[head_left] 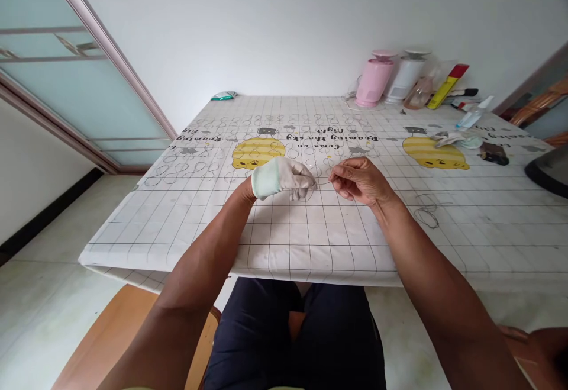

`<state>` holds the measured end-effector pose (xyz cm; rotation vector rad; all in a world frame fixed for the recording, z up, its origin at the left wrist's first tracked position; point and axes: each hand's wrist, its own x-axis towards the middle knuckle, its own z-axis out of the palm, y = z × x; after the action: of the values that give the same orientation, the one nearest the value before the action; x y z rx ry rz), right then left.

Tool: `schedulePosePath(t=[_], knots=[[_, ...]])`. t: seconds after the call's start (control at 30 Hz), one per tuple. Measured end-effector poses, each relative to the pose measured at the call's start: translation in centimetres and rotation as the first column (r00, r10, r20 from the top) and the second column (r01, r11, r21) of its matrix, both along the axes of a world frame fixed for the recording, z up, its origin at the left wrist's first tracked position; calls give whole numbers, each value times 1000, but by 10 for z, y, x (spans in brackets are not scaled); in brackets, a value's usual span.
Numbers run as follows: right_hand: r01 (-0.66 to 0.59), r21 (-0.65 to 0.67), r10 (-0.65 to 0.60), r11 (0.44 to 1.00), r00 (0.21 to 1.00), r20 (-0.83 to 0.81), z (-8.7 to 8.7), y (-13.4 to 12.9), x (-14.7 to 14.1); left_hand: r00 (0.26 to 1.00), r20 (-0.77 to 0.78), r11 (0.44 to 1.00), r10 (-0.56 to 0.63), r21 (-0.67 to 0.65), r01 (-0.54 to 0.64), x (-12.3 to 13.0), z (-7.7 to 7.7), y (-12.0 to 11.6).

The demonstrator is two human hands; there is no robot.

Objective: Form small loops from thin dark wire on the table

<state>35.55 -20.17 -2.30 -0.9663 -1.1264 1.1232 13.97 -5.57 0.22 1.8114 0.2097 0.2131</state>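
My left hand (298,178), in a white glove with a pale green cuff, is closed in a pinch on a thin wire. A short way to its right, my bare right hand (355,180) also pinches, thumb against fingertips; a faint strand of the wire appears at its tips. Beyond my hands, many thin wire loops (204,150) lie spread in rows over the checked tablecloth (275,236). Right of my right forearm rests a loose coil of dark wire (426,215).
Against the wall stand a pink cylinder device (375,79), a white one (406,76), a bottle (419,91) and a yellow-red box (448,86). A second glove (457,138) and a dark small block (494,154) lie at right. A green packet (224,96) sits far left.
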Motion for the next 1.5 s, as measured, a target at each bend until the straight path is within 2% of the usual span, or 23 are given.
schedulePosePath(t=[0.07,0.13,0.23,0.3,0.37,0.47,0.57,0.73,0.9,1.03,1.17,1.37,1.5], knots=[[100,32,-100,994,995,-1,2,0,-2,996,73,995,58,-80,-52,6,-3,4],[202,69,-202,977,979,-8,4,1,-4,974,145,971,171,-195,-142,13,-6,8],[331,109,-329,937,944,-36,7,3,-8,898,176,876,403,-358,-323,22,-10,12],[395,135,-390,909,919,-61,8,4,-9,867,156,828,473,-414,-378,25,-9,10],[445,163,-436,880,895,-93,8,5,-10,883,131,837,451,-406,-367,27,-8,3],[494,181,-476,850,869,-132,6,8,-14,917,121,889,381,-319,-327,32,-9,-16],[516,162,-496,841,855,-150,2,12,-21,903,186,897,388,-301,-324,42,-15,-33],[492,72,-475,867,862,-176,-4,18,-30,846,265,869,462,-327,-372,52,-23,-41],[446,-58,-448,893,874,-189,-6,20,-33,773,238,800,588,-312,-512,50,-19,-39],[423,-109,-437,900,875,-207,-5,20,-34,740,222,769,635,-269,-579,50,-16,-38],[400,-148,-424,905,882,-208,-5,20,-34,746,232,775,625,-301,-556,51,-22,-33],[351,-161,-380,922,900,-214,-9,19,-33,806,271,801,526,-476,-363,54,-31,-24],[401,-128,-420,907,882,-212,-10,19,-32,825,295,808,482,-514,-288,56,-32,-24]])
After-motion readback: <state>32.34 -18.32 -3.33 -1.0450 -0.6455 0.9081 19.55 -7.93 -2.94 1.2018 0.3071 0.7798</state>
